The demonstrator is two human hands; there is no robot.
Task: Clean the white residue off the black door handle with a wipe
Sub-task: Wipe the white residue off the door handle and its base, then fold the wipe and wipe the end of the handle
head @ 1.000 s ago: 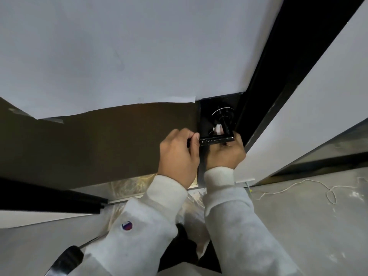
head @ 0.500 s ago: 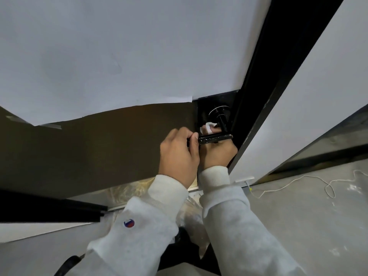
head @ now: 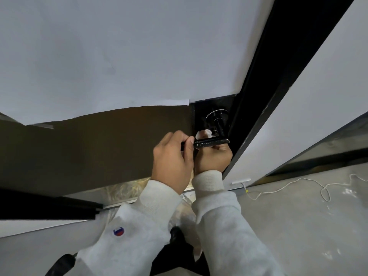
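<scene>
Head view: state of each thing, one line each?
Black lever door handle: horizontal, white streaks still on it.
White wipe: bunched behind the lever, held by the right hand.
Left hand: closed on the lever's free end.
Right hand: under the lever, closed on the wipe.
White cord: loose on the floor.

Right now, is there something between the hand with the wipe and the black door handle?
Nothing visible. The right hand comes from below the handle and presses the wipe just behind the lever. The left hand grips the lever's free end, beside it.
</scene>
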